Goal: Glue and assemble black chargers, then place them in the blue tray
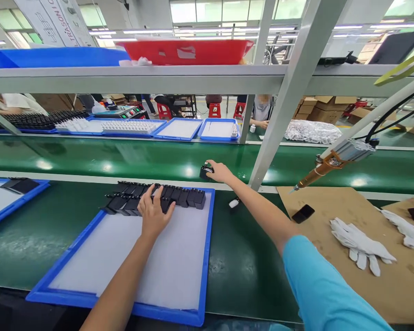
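My right hand [221, 172] reaches forward to the green conveyor belt, with its fingers closed on a small black power adapter [206, 172] whose metal prongs point up. My left hand [154, 212] lies over rows of black power adapters [184, 196], fingers spread and touching their tops; part of the rows is hidden under it. These adapters stand packed along the far end of a blue-rimmed tray [207, 257] lined with white. A small black-and-white piece [233, 202] lies on the green table below my right forearm.
To the right, brown cardboard [317, 257] holds white gloves [360, 243] and a black phone-like object [303, 214]. An orange-and-silver tool [331, 163] hangs above it. A slanted grey post [279, 105] rises beside my right arm. Another person [262, 112] sits beyond the belt.
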`<state>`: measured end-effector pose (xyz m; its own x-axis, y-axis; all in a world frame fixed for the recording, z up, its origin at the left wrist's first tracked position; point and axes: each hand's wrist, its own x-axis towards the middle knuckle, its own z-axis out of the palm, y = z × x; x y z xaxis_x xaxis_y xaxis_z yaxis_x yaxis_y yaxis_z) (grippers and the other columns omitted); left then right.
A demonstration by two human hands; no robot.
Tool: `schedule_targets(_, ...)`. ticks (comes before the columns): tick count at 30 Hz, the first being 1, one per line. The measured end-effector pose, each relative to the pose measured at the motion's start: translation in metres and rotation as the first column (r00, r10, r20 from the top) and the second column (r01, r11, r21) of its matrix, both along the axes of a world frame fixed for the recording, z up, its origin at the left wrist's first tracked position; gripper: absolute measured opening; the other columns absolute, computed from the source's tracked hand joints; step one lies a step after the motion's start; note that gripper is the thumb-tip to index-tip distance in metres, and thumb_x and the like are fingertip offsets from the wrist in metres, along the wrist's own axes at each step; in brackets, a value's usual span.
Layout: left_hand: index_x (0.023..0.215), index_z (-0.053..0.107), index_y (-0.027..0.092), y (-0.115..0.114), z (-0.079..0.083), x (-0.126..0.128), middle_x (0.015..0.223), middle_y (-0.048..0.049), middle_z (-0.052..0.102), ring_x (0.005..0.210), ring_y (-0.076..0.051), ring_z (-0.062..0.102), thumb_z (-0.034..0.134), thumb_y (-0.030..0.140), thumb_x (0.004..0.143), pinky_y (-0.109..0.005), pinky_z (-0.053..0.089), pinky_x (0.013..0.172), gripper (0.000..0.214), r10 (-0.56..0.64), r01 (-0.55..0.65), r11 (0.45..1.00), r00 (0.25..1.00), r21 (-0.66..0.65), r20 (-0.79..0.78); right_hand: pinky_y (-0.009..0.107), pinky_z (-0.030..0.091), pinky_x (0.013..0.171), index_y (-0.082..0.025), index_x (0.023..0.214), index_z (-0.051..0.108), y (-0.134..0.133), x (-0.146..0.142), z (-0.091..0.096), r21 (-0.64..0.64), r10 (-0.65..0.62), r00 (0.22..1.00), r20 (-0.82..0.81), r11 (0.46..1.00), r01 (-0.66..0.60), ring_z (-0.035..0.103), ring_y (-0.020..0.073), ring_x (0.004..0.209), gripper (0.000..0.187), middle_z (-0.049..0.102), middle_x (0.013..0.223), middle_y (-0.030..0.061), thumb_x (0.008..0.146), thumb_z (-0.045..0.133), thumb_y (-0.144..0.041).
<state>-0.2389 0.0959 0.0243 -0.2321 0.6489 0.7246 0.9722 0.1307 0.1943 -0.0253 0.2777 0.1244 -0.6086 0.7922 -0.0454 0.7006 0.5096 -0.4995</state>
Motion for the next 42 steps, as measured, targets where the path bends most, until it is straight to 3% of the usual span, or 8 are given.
schedule_targets(6,0.136,0.045,0.015,-0.013,0.02,0.018,0.139,-0.0219,0.046,0.128,-0.037,0.042,0.062,0.036,0.085,-0.054,0.031,0.105,0.058,-0.154,0.153,0.988,0.988,0.037,0.032,0.03,0.051,0.078,-0.029,0.15,0.022,-0.108,0.103,-0.008,-0.004,0.205,0.97,-0.133,0.978,-0.207,0.069,0.019,0.088,0.072,0.067,0.124,0.0053,0.088,0.057,-0.03)
schedule_targets(11,0.122,0.055,0.02,-0.024,0.037,0.037,0.126,-0.0152,0.057,0.118,-0.031,0.053,0.059,0.029,0.088,-0.051,0.038,0.104,0.036,-0.348,0.348,0.938,0.937,0.01,0.039,0.04,0.053,0.079,-0.019,0.151,0.027,-0.172,0.154,-0.062,0.067,-0.033,0.999,-0.01,0.997,0.034,0.069,0.0287,0.095,0.069,0.072,0.111,0.0124,0.087,0.054,-0.027)
schedule_targets(17,0.135,0.042,0.026,-0.05,0.035,0.124,0.134,-0.0109,0.05,0.12,-0.026,0.053,0.057,0.036,0.09,-0.041,0.049,0.097,0.048,-0.537,0.634,0.704,0.77,-0.32,0.344,0.038,0.058,0.071,-0.023,0.149,0.028,-0.205,0.169,-0.081,-0.078,-0.225,0.933,-0.281,0.974,0.211,0.069,0.0245,0.091,0.073,0.066,0.121,0.0139,0.086,0.059,-0.042)
schedule_targets(21,0.15,0.016,0.028,-0.056,0.026,0.185,0.146,-0.0141,0.039,0.126,-0.031,0.051,0.07,0.05,0.077,-0.044,0.051,0.095,0.093,-0.459,0.716,0.507,0.695,-0.479,0.554,0.035,0.058,0.074,-0.029,0.136,0.043,-0.185,0.204,-0.055,-0.119,-0.372,0.652,-0.661,0.909,0.399,0.066,0.0193,0.094,0.056,0.061,0.115,0.0091,0.084,0.062,-0.04)
schedule_targets(26,0.153,0.013,0.026,-0.038,0.023,0.202,0.13,-0.0116,0.056,0.117,-0.03,0.056,0.063,0.034,0.082,-0.045,0.051,0.091,0.087,-0.387,0.723,0.438,0.687,-0.533,0.614,0.038,0.049,0.093,-0.033,0.132,0.039,-0.098,0.26,-0.032,-0.069,-0.281,0.211,-0.936,0.736,0.674,0.051,0.0205,0.121,0.067,0.047,0.13,0.0065,0.072,0.068,-0.029)
schedule_targets(31,0.151,0.022,0.029,-0.047,0.023,0.181,0.137,-0.0063,0.055,0.122,-0.022,0.055,0.056,0.016,0.081,-0.039,0.044,0.104,0.078,-0.424,0.863,0.297,0.503,-0.409,0.753,0.035,0.05,0.086,-0.039,0.123,0.043,-0.028,0.278,-0.036,-0.334,-0.428,0.187,-0.884,0.86,0.386,0.054,0.0188,0.11,0.077,0.05,0.123,0.0002,0.052,0.068,-0.022)
schedule_targets(34,0.147,0.032,0.032,-0.065,0.023,0.178,0.136,-0.0046,0.057,0.122,-0.023,0.056,0.06,0.026,0.084,-0.04,0.045,0.105,0.07,-0.351,0.844,0.351,0.52,-0.405,0.779,0.032,0.049,0.082,-0.035,0.111,0.049,-0.02,0.271,-0.044,-0.358,-0.43,0.208,-0.879,0.881,0.309,0.056,0.0164,0.1,0.066,0.055,0.11,-0.0023,0.05,0.07,-0.02)
schedule_targets(42,0.126,0.055,0.024,-0.097,0.003,0.2,0.129,-0.0077,0.061,0.101,-0.021,0.068,0.058,0.037,0.089,-0.036,0.059,0.085,0.04,-0.23,0.658,0.725,0.511,-0.204,0.828,0.033,0.049,0.083,-0.031,0.111,0.054,-0.08,0.23,-0.047,-0.401,-0.451,0.203,-0.869,0.883,0.245,0.062,0.0153,0.092,0.049,0.061,0.105,-0.0007,0.065,0.071,-0.033)
